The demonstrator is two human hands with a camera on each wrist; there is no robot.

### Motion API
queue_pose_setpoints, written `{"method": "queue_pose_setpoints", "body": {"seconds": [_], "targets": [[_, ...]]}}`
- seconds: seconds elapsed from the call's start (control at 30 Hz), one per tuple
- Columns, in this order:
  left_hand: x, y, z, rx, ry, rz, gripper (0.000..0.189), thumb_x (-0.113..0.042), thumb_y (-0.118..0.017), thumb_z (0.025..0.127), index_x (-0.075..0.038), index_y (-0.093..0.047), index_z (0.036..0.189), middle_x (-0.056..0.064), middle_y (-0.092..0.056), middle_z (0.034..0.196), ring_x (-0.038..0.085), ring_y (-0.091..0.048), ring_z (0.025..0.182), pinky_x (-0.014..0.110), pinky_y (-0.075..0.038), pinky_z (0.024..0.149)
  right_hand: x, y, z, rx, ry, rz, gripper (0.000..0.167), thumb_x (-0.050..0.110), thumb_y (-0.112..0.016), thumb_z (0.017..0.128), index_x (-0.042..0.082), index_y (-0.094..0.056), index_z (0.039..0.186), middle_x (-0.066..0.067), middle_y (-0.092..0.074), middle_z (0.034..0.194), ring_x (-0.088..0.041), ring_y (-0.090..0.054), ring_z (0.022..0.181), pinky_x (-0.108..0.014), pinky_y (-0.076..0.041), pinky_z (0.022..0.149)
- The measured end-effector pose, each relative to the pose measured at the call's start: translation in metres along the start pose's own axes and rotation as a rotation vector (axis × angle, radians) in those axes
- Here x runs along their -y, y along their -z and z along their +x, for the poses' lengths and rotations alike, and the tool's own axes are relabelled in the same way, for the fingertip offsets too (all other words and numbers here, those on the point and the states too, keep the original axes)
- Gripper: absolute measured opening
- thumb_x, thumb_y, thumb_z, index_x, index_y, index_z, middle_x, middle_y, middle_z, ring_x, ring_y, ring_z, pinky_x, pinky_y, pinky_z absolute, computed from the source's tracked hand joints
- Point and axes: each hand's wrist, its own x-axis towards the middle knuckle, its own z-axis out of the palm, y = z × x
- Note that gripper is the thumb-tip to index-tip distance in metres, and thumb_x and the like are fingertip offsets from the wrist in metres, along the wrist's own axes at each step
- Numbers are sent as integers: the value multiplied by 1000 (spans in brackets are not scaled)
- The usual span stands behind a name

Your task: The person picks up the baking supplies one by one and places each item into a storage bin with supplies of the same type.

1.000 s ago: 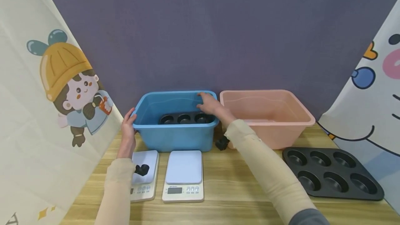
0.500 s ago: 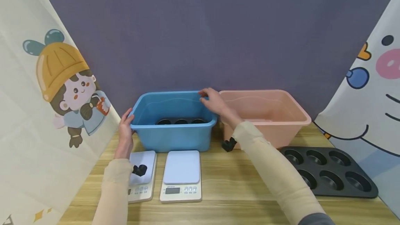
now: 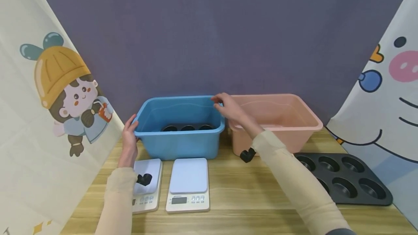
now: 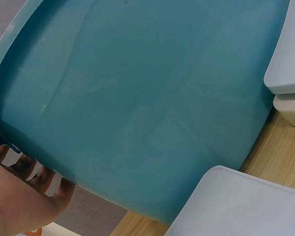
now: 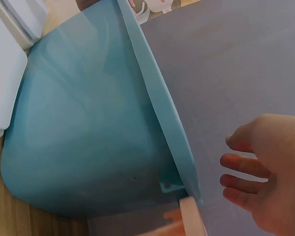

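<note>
In the head view, a blue plastic tub (image 3: 179, 143) stands at the back. A dark muffin pan (image 3: 196, 125) lies inside it, with part of one row of cups showing over the front rim. My left hand (image 3: 129, 137) holds the tub's left rim; in the left wrist view its bent fingers (image 4: 64, 192) touch the blue wall below the lip. Near the tub's right rim, my right hand (image 3: 231, 108) hovers with loosely bent fingers, holding nothing. The right wrist view shows this right hand (image 5: 265, 172) apart from the blue rim.
A pink tub (image 3: 281, 137) stands close against the blue one's right side. Two white kitchen scales (image 3: 188, 177) lie in front of the blue tub, the left scale (image 3: 148, 169) partly behind my left wrist. Another muffin pan (image 3: 349, 177) lies at right, partly covered by my right sleeve.
The muffin pan in the blue tub has sunk lower behind the front rim. My right hand has drawn back rightward from over the tub. The left hand stays at the left rim.
</note>
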Motion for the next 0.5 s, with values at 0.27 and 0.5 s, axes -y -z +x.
{"method": "queue_pose_setpoints", "body": {"seconds": [0.27, 0.5], "targets": [[-1, 2, -2, -2, -1, -10, 51, -32, -34, 106, -25, -32, 156, 4, -26, 164, 27, -28, 147, 50, -21, 120, -6, 11, -12, -29, 34, -15, 35, 15, -50, 103, 1, -57, 134, -17, -57, 127, -29, -54, 117, -46, -44, 103], [-1, 1, -2, 5, 2, -2, 52, -32, -33, 106, -24, -31, 157, 4, -25, 164, 28, -28, 147, 50, -21, 121, -7, 21, -26, -46, 18, 27, 36, 10, -50, 100, -4, -57, 133, -20, -59, 129, -32, -55, 120, -48, -43, 107]]}}
